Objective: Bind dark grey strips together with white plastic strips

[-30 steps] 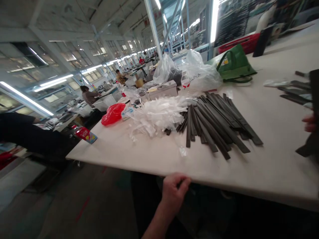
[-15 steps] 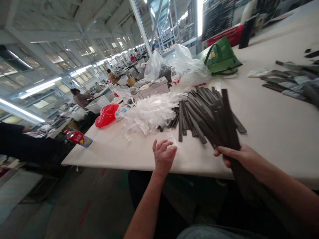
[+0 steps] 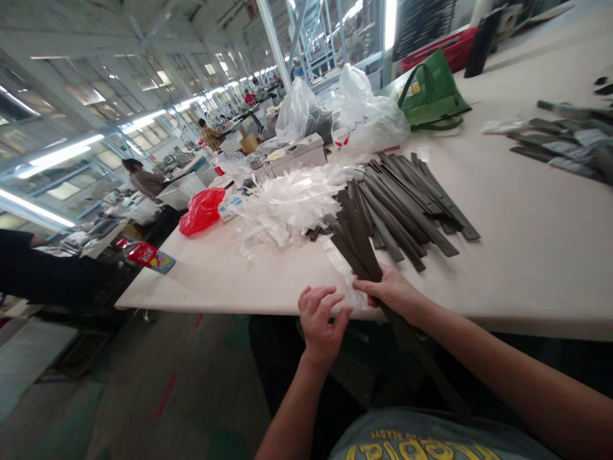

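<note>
My right hand [image 3: 395, 294] is closed round a bundle of dark grey strips [image 3: 361, 246], which slants up over the table edge while its lower ends hang towards my lap. Just left of it, my left hand [image 3: 323, 322] is raised at the table's front edge, fingers bent and apart, with nothing seen in it. A thin white plastic strip [image 3: 341, 262] lies between the hands, its near end by my right thumb; whether the thumb touches it I cannot tell. Beyond the bundle a fanned pile of similar strips [image 3: 407, 204] rests on the table, beside a heap of white plastic pieces [image 3: 287, 207].
On the pale table [image 3: 517, 255] are a red plastic bag [image 3: 202, 211], a red bottle [image 3: 146, 255] near the left corner, a green bag [image 3: 433, 96] and clear plastic bags [image 3: 366, 108]. More dark strips [image 3: 569, 140] lie far right. Other people work in the background.
My right hand has brought the bundle of strips left, off the pile and close to my left hand. My left hand has moved slightly down and right, its fingers opening wider.
</note>
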Tool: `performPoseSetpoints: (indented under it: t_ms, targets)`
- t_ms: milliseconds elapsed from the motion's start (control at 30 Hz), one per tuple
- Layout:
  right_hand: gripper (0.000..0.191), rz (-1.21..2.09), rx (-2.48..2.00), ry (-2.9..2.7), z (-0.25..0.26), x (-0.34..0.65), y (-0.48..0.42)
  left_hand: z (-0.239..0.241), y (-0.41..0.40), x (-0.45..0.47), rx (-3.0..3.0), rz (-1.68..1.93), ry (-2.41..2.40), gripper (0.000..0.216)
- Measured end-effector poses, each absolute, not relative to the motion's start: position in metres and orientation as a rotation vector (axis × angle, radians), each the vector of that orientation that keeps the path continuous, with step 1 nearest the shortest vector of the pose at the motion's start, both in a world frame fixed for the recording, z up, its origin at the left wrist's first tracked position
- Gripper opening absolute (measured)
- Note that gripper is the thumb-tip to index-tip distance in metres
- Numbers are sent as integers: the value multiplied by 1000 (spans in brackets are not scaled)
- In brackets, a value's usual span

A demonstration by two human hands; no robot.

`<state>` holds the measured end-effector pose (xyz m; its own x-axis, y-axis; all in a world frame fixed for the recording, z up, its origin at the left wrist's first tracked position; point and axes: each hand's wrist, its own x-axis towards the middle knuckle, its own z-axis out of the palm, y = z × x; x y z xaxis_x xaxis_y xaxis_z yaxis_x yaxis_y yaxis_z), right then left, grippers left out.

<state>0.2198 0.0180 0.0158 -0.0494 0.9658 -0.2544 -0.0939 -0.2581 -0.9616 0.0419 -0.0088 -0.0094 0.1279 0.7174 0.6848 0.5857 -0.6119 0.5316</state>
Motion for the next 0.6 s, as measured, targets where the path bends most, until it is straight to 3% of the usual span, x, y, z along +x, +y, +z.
performPoseSetpoints:
  t_ms: [167,600]
  targets:
    - [32,1284,-1347,-1278,19,222,15,-4,-20,46,1330,968,1206,31]
    - [22,837,-1411,-1772,11,242,0,7,-6,69,975,730,983,43]
